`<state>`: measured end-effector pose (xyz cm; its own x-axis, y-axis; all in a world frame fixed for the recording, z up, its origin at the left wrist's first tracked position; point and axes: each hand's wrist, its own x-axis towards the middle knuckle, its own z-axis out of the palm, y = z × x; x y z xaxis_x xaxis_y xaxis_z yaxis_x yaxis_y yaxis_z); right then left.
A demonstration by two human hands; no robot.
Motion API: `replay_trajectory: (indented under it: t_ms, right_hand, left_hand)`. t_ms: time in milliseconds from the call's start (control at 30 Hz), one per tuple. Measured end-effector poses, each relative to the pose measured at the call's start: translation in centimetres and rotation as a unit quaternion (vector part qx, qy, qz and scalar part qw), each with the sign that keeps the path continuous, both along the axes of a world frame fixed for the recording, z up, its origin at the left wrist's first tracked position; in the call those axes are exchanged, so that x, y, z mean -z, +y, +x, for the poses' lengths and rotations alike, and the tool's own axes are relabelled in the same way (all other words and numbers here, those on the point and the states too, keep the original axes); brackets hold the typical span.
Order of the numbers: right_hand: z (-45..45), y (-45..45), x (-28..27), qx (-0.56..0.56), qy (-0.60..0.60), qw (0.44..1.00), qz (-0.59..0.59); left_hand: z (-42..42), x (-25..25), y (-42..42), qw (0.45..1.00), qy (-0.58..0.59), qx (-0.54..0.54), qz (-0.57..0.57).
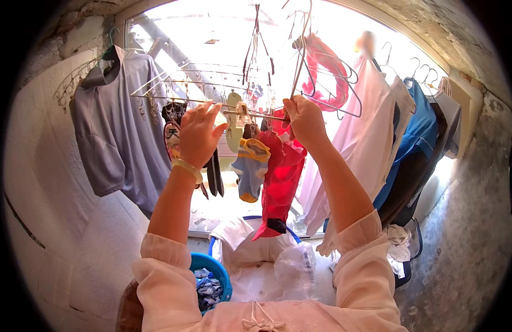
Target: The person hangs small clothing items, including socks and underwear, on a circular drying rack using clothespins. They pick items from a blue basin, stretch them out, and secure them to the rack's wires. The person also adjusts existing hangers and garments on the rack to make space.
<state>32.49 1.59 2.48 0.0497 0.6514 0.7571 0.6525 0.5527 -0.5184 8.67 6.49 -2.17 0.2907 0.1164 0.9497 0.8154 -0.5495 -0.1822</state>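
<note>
My left hand (199, 133) is raised against the front bar of a metal clip drying rack (189, 99), its thumb spread away and no object visible in the palm. My right hand (308, 122) pinches the rack's right end, where a bent metal hanger wire (298, 70) also runs down. A clear plastic clothes peg (242, 114) sits on the bar between both hands. Beneath it hangs a blue and yellow sock (251, 170). Beside the sock, a red cloth item (281, 182) hangs close to my right wrist. Dark patterned items (173, 137) hang behind my left hand.
A grey shirt (127, 116) hangs at left; pale pink (351, 120) and blue garments (417, 124) hang at right. A pink padded hanger (343, 83) is behind my right hand. Below are a teal basin (226, 282) of clothes and a white, blue-rimmed container (247, 274).
</note>
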Motion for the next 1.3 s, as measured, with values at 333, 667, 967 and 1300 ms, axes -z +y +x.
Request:
replay_trajectory:
  t_ms: [333,667,967,1300]
  right_hand:
    - [0.2,1.8,-1.2,-0.038,0.052,0.998,-0.027]
    - [0.1,4.8,-1.9,0.021,0.033,0.999,0.012]
    - [0.4,9.8,-1.4,0.149,-0.049,0.984,0.090]
    - [0.2,9.9,-3.5,0.141,0.031,0.984,0.103]
  left_hand:
    - [-0.2,-1.7,4.0,0.997,0.061,-0.030,0.024]
    - [-5.1,-2.6,5.8,0.993,0.118,-0.015,0.018]
    - [-9.0,-3.8,6.7,0.983,0.174,-0.061,0.002]
    - [-9.7,-4.3,6.4,0.981,0.182,-0.059,-0.015]
